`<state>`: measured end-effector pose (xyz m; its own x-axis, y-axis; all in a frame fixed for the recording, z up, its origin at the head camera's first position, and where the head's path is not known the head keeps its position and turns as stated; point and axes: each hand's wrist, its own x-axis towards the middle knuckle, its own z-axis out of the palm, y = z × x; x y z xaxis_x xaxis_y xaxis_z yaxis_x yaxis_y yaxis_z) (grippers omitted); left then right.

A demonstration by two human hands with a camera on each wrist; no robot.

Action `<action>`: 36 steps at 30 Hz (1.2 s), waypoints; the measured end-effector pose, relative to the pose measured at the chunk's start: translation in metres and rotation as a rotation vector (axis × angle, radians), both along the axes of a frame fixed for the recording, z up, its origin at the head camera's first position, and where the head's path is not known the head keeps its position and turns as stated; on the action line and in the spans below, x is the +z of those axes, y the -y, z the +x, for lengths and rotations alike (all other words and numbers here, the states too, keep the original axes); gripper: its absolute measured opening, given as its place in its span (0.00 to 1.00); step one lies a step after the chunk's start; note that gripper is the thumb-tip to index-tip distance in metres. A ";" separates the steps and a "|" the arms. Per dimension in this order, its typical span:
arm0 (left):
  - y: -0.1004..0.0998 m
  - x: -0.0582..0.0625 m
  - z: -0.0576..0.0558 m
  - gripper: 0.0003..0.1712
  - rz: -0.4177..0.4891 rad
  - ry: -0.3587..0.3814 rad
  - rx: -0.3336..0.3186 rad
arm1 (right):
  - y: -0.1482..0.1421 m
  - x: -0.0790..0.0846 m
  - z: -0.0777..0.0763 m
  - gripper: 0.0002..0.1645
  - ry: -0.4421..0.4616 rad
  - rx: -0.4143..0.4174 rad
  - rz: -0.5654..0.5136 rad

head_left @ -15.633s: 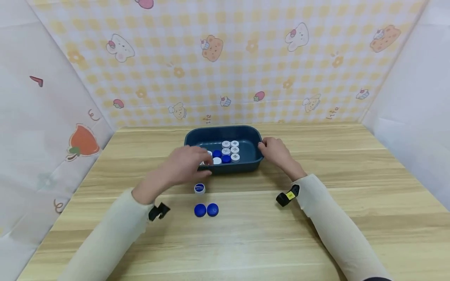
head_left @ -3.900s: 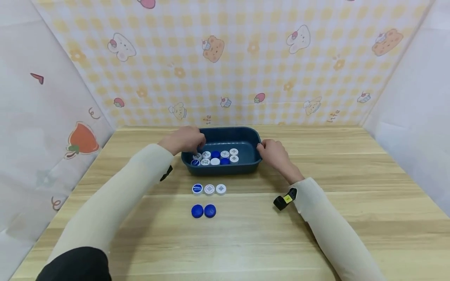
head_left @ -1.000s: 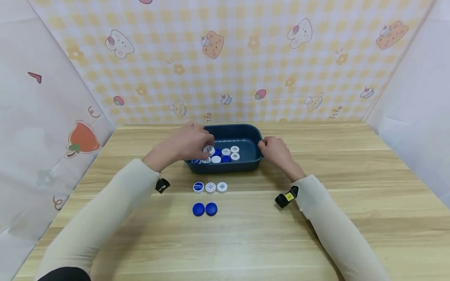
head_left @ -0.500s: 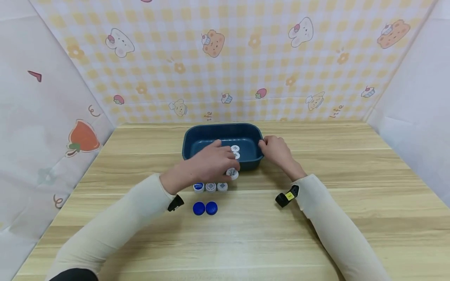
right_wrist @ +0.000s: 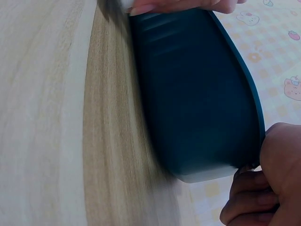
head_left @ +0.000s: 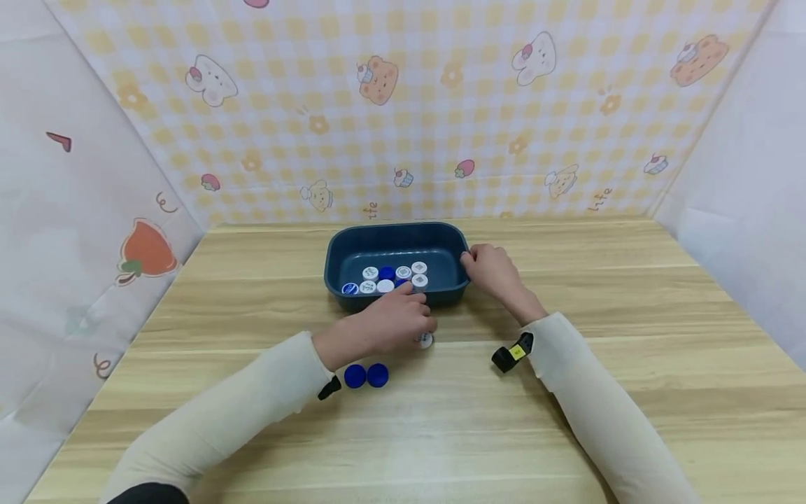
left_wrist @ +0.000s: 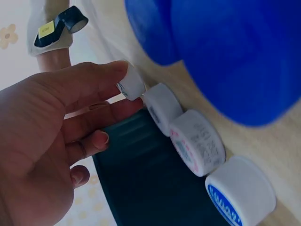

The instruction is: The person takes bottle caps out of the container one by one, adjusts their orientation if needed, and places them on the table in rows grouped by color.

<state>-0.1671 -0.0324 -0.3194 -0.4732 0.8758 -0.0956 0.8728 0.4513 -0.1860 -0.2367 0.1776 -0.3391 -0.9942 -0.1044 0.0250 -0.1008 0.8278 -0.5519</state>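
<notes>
My left hand point(head_left: 393, 323) pinches a white bottle cap point(left_wrist: 131, 85) between thumb and finger, low over the table. In the left wrist view this cap is at the end of a row of three other caps: a plain-sided one point(left_wrist: 162, 108), one with pink and grey print point(left_wrist: 197, 142) and one with a blue face point(left_wrist: 241, 190). That row is hidden by the hand in the head view. My right hand point(head_left: 495, 274) grips the right rim of a dark teal tub point(head_left: 390, 245), fingers curled in the right wrist view point(right_wrist: 256, 197).
Several white and blue caps point(head_left: 385, 286) lie along the front inside the tub. Two blue caps point(head_left: 366, 376) sit side by side on the wooden table point(head_left: 478, 434), nearer to me than the row. A checked cloth wall point(head_left: 403, 119) stands behind.
The left hand has taken a white cap from the tub's left part and carried it right and toward me. Earlier, two white caps joined the blue-faced one. The right hand stays put.
</notes>
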 end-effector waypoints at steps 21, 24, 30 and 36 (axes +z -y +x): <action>-0.002 -0.003 0.001 0.15 -0.054 -0.048 0.001 | 0.000 0.001 0.001 0.23 -0.006 0.001 0.004; 0.001 -0.002 -0.001 0.17 -0.036 -0.018 0.006 | 0.000 0.002 0.000 0.23 -0.011 0.006 0.005; 0.015 0.026 -0.005 0.17 0.074 0.053 0.035 | 0.003 0.002 0.000 0.22 0.010 0.010 0.003; 0.041 0.062 -0.029 0.10 0.182 0.014 0.145 | 0.002 0.002 0.002 0.22 0.019 0.011 0.000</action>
